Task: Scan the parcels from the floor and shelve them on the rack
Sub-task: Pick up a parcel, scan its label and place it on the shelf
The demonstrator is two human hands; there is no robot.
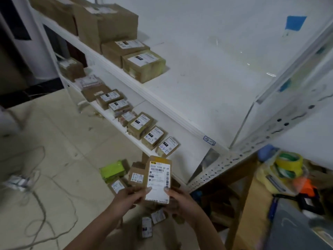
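Note:
I hold a small brown cardboard parcel [158, 177] upright in front of me, its white barcode label facing me. My left hand [129, 197] grips its lower left edge and my right hand [178, 197] grips its lower right edge, thumbs on the label. Below and behind it several more small parcels [137, 175] lie on the tiled floor, one in green wrap [112, 170]. The white rack [189, 127] stands ahead. Its lower shelf holds a row of small labelled parcels [153, 137]; its upper shelf holds larger boxes [143, 64] at the left.
The right part of the upper shelf [207, 83] is bare white board. A perforated metal rack post [234, 159] runs diagonally at right. Tape rolls [288, 163] and an orange tool [304, 186] sit on a wooden surface at right. Cables [36, 195] trail over the floor at left.

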